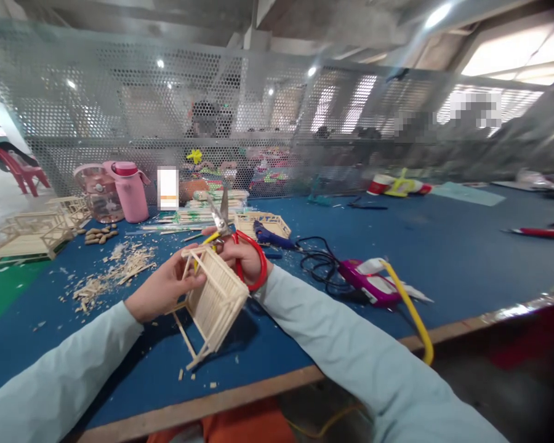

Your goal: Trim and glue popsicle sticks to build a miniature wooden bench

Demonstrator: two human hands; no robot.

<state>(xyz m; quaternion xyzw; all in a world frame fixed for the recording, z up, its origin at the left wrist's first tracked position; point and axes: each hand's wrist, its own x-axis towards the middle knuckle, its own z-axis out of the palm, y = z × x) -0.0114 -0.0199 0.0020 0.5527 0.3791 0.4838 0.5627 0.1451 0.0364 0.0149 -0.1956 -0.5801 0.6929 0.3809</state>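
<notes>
My left hand (164, 286) is closed on the edge of a small model of pale wooden sticks (216, 295), which is tilted above the blue table. Red-handled scissors (253, 264) are in my right hand (247, 255), their handle loops around its fingers and their parted blades pointing up and away. The same hand is just behind the model's upper edge; whether it also touches the model is hidden. A thin yellow object (211, 237) shows between the hands, too covered to name.
Left lie wood scraps (120, 274), peanuts (100, 234) and more stick models (32, 234). Behind are a pink bottle (132, 194) and bundled sticks (203, 206). A blue glue gun (274, 237), black cable (321, 264) and magenta device (373, 283) lie right. A perforated screen (138, 104) backs the table.
</notes>
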